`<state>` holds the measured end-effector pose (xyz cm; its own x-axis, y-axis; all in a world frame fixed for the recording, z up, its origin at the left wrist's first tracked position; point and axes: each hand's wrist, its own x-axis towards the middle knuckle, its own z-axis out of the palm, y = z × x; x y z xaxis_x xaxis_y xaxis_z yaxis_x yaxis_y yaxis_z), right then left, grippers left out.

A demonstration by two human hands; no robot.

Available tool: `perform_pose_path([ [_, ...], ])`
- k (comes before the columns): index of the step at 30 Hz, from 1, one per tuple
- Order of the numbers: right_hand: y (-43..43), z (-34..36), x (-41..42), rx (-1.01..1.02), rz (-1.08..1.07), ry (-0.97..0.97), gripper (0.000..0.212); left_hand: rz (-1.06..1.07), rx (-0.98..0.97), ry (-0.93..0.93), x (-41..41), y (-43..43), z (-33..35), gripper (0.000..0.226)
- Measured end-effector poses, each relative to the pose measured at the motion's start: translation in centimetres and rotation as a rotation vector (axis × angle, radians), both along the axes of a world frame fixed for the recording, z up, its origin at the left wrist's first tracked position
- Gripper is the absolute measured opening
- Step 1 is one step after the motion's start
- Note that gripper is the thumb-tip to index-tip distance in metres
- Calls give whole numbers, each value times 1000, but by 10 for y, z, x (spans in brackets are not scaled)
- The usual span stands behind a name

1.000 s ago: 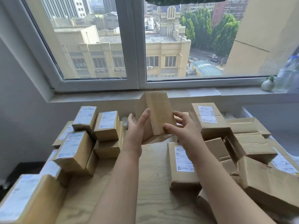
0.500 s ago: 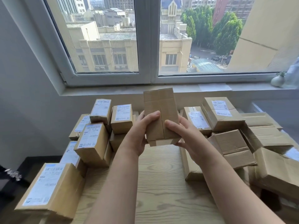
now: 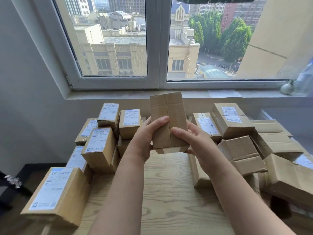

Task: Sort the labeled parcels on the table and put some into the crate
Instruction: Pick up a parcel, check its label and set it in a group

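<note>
I hold a small brown cardboard parcel (image 3: 168, 119) upright above the wooden table (image 3: 166, 192), its taped seam side facing me and no label showing. My left hand (image 3: 145, 138) grips its left side with the thumb across the front. My right hand (image 3: 189, 141) grips its right side and bottom corner. Labeled parcels are stacked on the left (image 3: 100, 146), with a large one (image 3: 55, 195) at the near left edge. More parcels lie heaped on the right (image 3: 230, 119), some with plain sides up (image 3: 242, 153). No crate is in view.
A window sill (image 3: 186, 94) runs behind the table, with a small pale vase (image 3: 287, 88) at its right end. A grey wall stands to the left. A dark object (image 3: 11, 182) sits low at the left, beside the table.
Both hands lifted the parcel off the back of the table and turned it upright toward me. The camera view shifted closer and slightly left.
</note>
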<state>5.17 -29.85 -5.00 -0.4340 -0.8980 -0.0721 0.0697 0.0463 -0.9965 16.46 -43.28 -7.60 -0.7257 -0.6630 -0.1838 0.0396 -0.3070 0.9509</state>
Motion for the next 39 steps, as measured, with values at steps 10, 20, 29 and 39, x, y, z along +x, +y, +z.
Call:
perform_pose_path([
  [10, -5, 2, 0, 61, -154, -155, 27, 67, 121, 93, 16, -5, 13, 60],
  [20, -1, 0, -5, 3, -269, 187, 60, 125, -61, 29, 0, -3, 9, 105],
  [29, -3, 0, -11, -77, -47, -119, 52, 16, -1, 173, -4, -6, 7, 95],
  [39, 0, 2, -9, -142, -82, -118, 34, 13, -13, 151, 0, -4, 10, 84],
])
